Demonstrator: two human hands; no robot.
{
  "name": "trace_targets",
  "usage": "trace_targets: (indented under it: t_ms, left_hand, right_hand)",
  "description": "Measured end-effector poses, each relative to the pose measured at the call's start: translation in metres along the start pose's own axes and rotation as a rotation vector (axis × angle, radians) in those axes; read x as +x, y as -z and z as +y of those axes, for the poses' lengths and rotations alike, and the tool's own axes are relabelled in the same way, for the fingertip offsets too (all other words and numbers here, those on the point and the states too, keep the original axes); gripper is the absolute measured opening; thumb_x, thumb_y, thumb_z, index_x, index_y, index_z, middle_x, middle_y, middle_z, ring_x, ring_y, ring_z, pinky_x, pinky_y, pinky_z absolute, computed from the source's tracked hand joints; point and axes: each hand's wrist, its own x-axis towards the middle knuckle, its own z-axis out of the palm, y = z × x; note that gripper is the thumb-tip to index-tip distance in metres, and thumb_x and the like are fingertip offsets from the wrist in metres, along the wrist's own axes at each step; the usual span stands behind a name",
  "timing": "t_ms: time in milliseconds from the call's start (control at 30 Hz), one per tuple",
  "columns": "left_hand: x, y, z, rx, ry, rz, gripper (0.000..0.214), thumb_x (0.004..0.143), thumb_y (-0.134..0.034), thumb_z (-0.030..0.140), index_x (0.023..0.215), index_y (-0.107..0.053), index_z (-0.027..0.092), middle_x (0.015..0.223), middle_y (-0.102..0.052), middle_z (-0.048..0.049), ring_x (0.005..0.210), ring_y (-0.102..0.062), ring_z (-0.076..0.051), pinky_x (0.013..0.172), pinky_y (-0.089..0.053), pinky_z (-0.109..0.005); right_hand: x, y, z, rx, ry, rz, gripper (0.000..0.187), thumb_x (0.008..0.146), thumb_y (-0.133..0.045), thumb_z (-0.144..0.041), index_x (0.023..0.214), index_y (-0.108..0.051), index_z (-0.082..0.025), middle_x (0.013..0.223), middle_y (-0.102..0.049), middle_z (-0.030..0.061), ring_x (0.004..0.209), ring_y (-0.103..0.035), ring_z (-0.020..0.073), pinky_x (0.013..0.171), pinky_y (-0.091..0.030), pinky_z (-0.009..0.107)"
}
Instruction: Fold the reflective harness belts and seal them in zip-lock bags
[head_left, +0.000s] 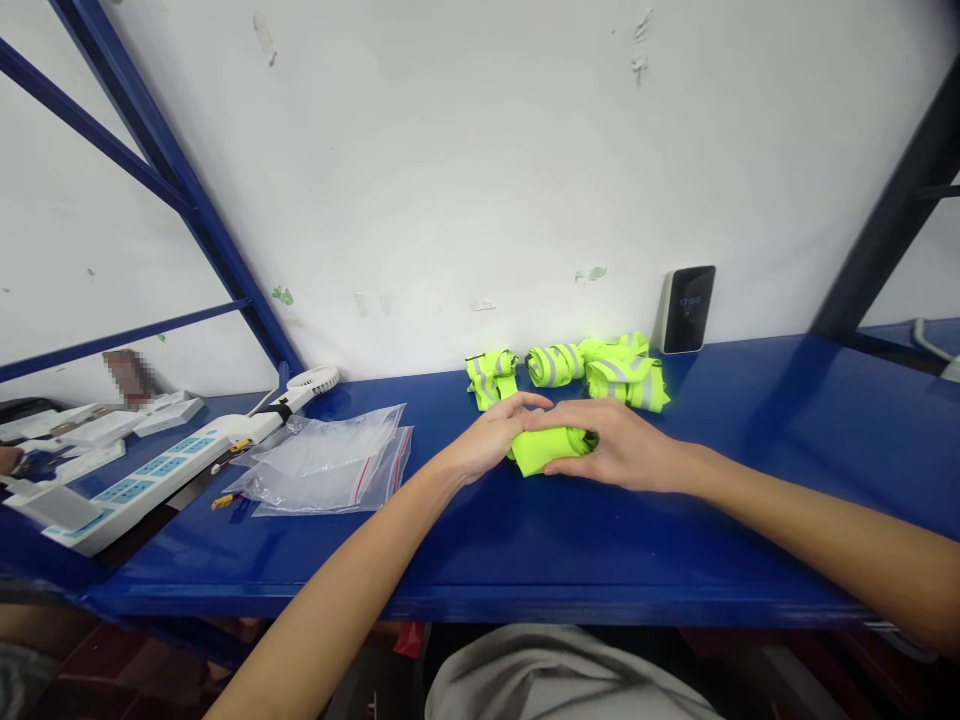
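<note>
My left hand (487,436) and my right hand (611,445) rest on a rolled neon-yellow hi-vis vest (544,450), one from each side, fingertips nearly meeting on top of it. The roll lies flat on the blue metal shelf (615,560). Behind it stand several rolled reflective vests: one at the left (491,378), one in the middle (555,365), and a larger bundle at the right (626,375). Their grey reflective stripes show. Neither hand touches these.
Clear zip-lock plastic bags (322,465) lie left of my left hand. Further left are a white power strip (142,480), a small white fan (313,380) and white boxes. A black-and-silver device (686,310) leans against the white wall behind the vests.
</note>
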Motion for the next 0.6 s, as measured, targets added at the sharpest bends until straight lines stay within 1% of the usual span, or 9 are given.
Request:
trace_targets:
  t_ms: [67, 133, 200, 267, 333, 400, 433, 500, 600]
  left_hand:
    - [0.000, 0.003, -0.001, 0.011, -0.011, -0.065, 0.038, 0.078, -0.067, 0.038, 0.110, -0.059, 0.019, 0.088, -0.060, -0.0018, 0.078, -0.056, -0.014, 0.069, -0.040, -0.024]
    - [0.001, 0.004, -0.004, 0.054, -0.045, -0.083, 0.040, 0.081, -0.064, 0.044, 0.112, -0.058, 0.019, 0.087, -0.059, -0.0016, 0.077, -0.056, -0.014, 0.068, -0.041, -0.025]
    - [0.000, 0.003, -0.002, 0.173, -0.113, -0.057, 0.039, 0.088, -0.055, 0.049, 0.112, -0.059, 0.019, 0.091, -0.061, -0.0030, 0.082, -0.057, -0.016, 0.073, -0.043, -0.026]
    - [-0.004, 0.007, 0.007, 0.370, -0.217, -0.014, 0.039, 0.092, -0.047, 0.049, 0.114, -0.060, 0.019, 0.102, -0.064, -0.0061, 0.093, -0.058, -0.019, 0.082, -0.044, -0.030]
    - [-0.013, 0.022, 0.025, 0.601, -0.330, 0.026, 0.040, 0.092, -0.049, 0.048, 0.119, -0.061, 0.021, 0.120, -0.063, -0.0093, 0.108, -0.057, -0.023, 0.094, -0.043, -0.034]
    - [-0.026, 0.050, 0.049, 0.793, -0.364, 0.033, 0.043, 0.088, -0.056, 0.049, 0.122, -0.062, 0.022, 0.129, -0.062, -0.0103, 0.118, -0.054, -0.027, 0.103, -0.038, -0.038]
    - [-0.033, 0.067, 0.060, 0.884, -0.300, 0.013, 0.047, 0.084, -0.062, 0.050, 0.122, -0.063, 0.022, 0.130, -0.062, -0.0098, 0.120, -0.054, -0.028, 0.105, -0.037, -0.039]
    - [-0.051, 0.106, 0.079, 1.035, -0.081, 0.003, 0.061, 0.074, -0.069, 0.055, 0.126, -0.061, 0.023, 0.133, -0.061, -0.0095, 0.122, -0.055, -0.030, 0.105, -0.038, -0.040]
    - [-0.076, 0.154, 0.088, 1.151, 0.235, -0.030, 0.079, 0.068, -0.071, 0.059, 0.138, -0.051, 0.029, 0.144, -0.052, -0.0087, 0.129, -0.050, -0.033, 0.105, -0.039, -0.043]
  right_hand:
    - [-0.001, 0.000, 0.002, 0.031, 0.038, -0.016, 0.049, 0.078, -0.075, -0.033, 0.126, -0.065, -0.028, 0.111, -0.073, 0.0051, 0.094, -0.069, 0.0234, 0.078, -0.050, 0.031]
    - [-0.001, 0.000, 0.004, 0.054, 0.043, -0.015, 0.048, 0.078, -0.075, -0.033, 0.125, -0.066, -0.028, 0.112, -0.073, 0.0050, 0.096, -0.068, 0.0237, 0.080, -0.050, 0.032]
    - [-0.001, -0.001, 0.005, 0.075, 0.030, 0.002, 0.046, 0.078, -0.074, -0.033, 0.123, -0.067, -0.027, 0.111, -0.073, 0.0051, 0.096, -0.069, 0.0236, 0.081, -0.051, 0.032]
    - [-0.001, -0.002, 0.006, 0.088, 0.015, 0.032, 0.043, 0.079, -0.074, -0.035, 0.121, -0.067, -0.025, 0.109, -0.073, 0.0055, 0.094, -0.069, 0.0234, 0.081, -0.051, 0.033]
    - [-0.001, -0.003, 0.006, 0.093, 0.008, 0.063, 0.042, 0.080, -0.074, -0.037, 0.119, -0.067, -0.023, 0.108, -0.073, 0.0062, 0.093, -0.069, 0.0236, 0.081, -0.051, 0.033]
    - [-0.001, -0.005, 0.007, 0.099, 0.005, 0.084, 0.043, 0.080, -0.073, -0.039, 0.119, -0.067, -0.022, 0.108, -0.073, 0.0068, 0.093, -0.069, 0.0239, 0.081, -0.051, 0.033]
    - [-0.001, -0.005, 0.007, 0.104, 0.002, 0.090, 0.043, 0.080, -0.073, -0.040, 0.119, -0.067, -0.022, 0.108, -0.073, 0.0070, 0.093, -0.069, 0.0240, 0.080, -0.052, 0.033]
    - [-0.001, -0.006, 0.006, 0.115, -0.021, 0.091, 0.043, 0.080, -0.073, -0.041, 0.119, -0.067, -0.023, 0.108, -0.073, 0.0072, 0.090, -0.069, 0.0243, 0.078, -0.052, 0.034]
    - [0.000, -0.007, 0.007, 0.154, -0.101, 0.103, 0.045, 0.076, -0.075, -0.043, 0.117, -0.069, -0.023, 0.108, -0.073, 0.0072, 0.089, -0.069, 0.0260, 0.076, -0.053, 0.036]
